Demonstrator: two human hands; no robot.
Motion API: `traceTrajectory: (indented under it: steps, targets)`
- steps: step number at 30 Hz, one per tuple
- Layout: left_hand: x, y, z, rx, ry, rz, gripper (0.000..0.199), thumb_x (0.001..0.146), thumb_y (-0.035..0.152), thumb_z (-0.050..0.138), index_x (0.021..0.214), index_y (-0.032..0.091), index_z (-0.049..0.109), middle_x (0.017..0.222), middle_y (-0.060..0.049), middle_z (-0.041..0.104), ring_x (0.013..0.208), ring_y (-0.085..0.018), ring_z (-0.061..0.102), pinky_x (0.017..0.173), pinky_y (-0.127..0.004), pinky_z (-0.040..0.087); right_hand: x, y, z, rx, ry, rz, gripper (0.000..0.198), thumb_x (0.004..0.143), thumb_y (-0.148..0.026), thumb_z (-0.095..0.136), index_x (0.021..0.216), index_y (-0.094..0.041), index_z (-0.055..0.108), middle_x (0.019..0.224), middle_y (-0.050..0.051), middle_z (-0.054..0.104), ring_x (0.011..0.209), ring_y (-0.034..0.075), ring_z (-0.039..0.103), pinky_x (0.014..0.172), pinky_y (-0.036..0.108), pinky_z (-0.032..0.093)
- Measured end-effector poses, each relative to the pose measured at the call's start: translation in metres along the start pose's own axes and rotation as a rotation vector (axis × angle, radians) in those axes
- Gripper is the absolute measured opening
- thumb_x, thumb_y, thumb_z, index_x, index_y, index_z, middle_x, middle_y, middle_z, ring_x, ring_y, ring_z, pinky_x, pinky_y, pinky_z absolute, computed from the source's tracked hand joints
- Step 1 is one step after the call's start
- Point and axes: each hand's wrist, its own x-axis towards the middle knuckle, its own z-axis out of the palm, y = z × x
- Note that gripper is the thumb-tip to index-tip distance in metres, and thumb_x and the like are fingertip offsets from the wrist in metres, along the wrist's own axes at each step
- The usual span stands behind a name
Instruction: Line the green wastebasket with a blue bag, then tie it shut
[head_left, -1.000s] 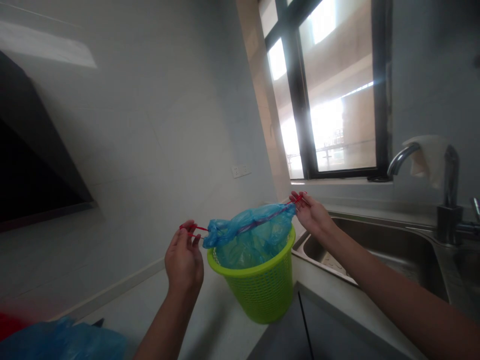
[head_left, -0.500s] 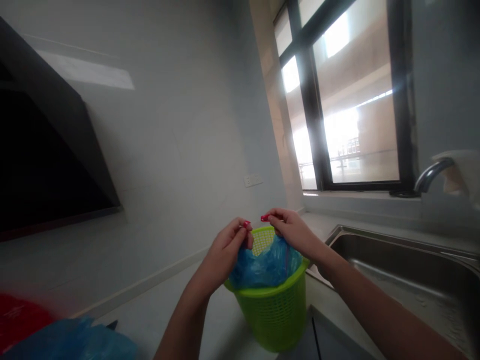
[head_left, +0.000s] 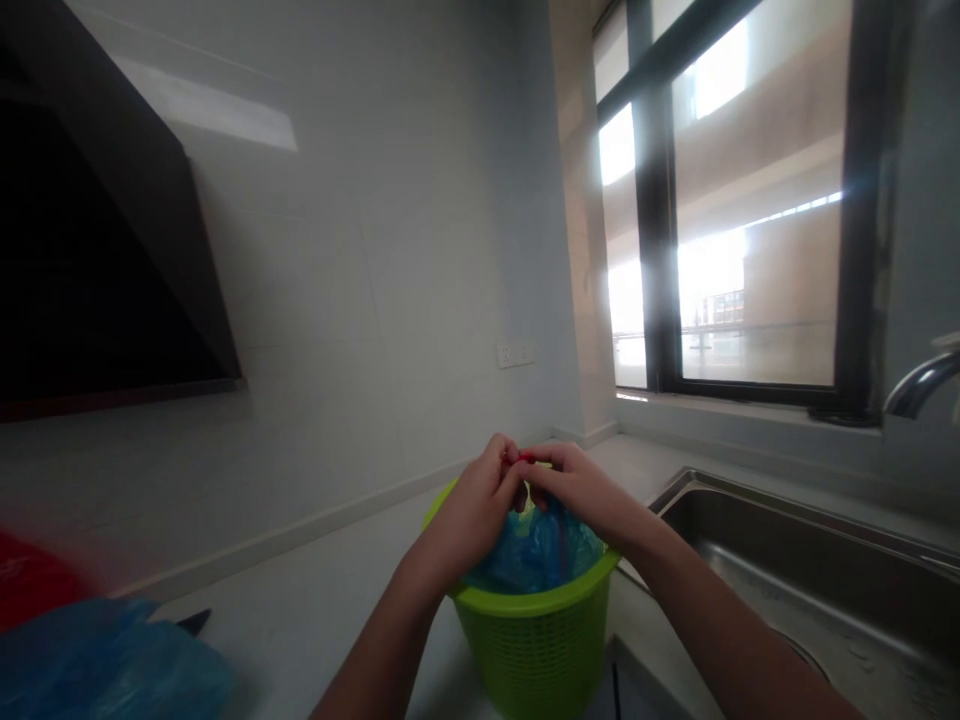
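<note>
Both hands meet over the mouth of a green plastic basket (head_left: pixel 536 645). My left hand (head_left: pixel 474 512) is closed in a pinch, and its fingertips hold a small red piece (head_left: pixel 523 458) whose kind I cannot make out. From the other side my right hand (head_left: pixel 589 492) pinches at the same red bit, fingertips touching or almost touching those of the left. Whether it is one piece or two is hidden by the fingers. Inside the basket, just below the hands, lies a crumpled blue plastic bag (head_left: pixel 546 550).
A steel sink (head_left: pixel 810 550) with a tap (head_left: pixel 922 385) lies to the right. On the counter (head_left: pixel 307 600) at left are another blue plastic bag (head_left: pixel 112 660), a red bag (head_left: pixel 34 580) and a dark pointed thing (head_left: pixel 195 622). A window and wall sockets (head_left: pixel 515 355) are behind.
My hands have come together from a small gap, each having held a red bit apart before. The view has shifted slightly, so the sink and window sit further right.
</note>
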Motion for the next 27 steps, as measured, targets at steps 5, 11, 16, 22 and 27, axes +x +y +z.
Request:
traceTrajectory:
  steps: [5,11,16,22,27]
  targets:
    - [0.001,-0.004,0.004,-0.066,0.044,-0.045,0.020,0.093,0.043,0.051,0.092,0.025,0.045,0.063,0.001,0.065,0.056,-0.016,0.056,0.052,-0.025,0.036,0.000,0.002,-0.001,0.093,-0.060,0.005,0.039,0.094,-0.044,0.051,0.072,-0.017,0.068,0.055,-0.001,0.055,0.057,0.013,0.050,0.062,0.027,0.039]
    - [0.007,0.000,0.001,-0.190,0.097,-0.101,0.033,0.081,0.044,0.071,0.094,0.022,0.049,0.064,0.001,0.064,0.057,-0.014,0.055,0.053,-0.023,0.039,0.002,0.003,-0.002,0.171,0.067,0.063,0.038,0.090,-0.046,0.055,0.064,-0.018,0.055,0.051,-0.004,0.049,0.049,0.009,0.039,0.053,0.025,0.030]
    - [0.009,0.004,-0.004,-0.280,0.134,-0.141,0.027,0.073,0.039,0.076,0.073,0.018,0.058,0.061,0.000,0.059,0.054,-0.013,0.049,0.050,-0.023,0.035,0.002,0.003,-0.003,0.183,0.094,0.078,0.038,0.088,-0.046,0.059,0.062,-0.018,0.055,0.051,-0.004,0.050,0.049,0.009,0.039,0.052,0.024,0.030]
    - [0.009,0.000,-0.007,-0.255,0.200,-0.139,0.025,0.070,0.036,0.079,0.072,0.017,0.062,0.062,-0.002,0.062,0.057,-0.013,0.052,0.051,-0.023,0.035,0.004,0.008,-0.005,0.190,0.118,0.053,0.037,0.090,-0.043,0.056,0.062,-0.018,0.055,0.052,-0.002,0.053,0.050,0.009,0.043,0.052,0.024,0.032]
    - [0.008,0.001,-0.009,-0.192,0.276,-0.080,0.028,0.071,0.038,0.080,0.077,0.016,0.062,0.070,-0.003,0.067,0.065,-0.015,0.059,0.060,-0.024,0.041,0.006,0.008,-0.003,0.220,0.178,0.104,0.035,0.091,-0.039,0.053,0.064,-0.018,0.053,0.051,-0.003,0.053,0.046,0.009,0.043,0.050,0.024,0.033]
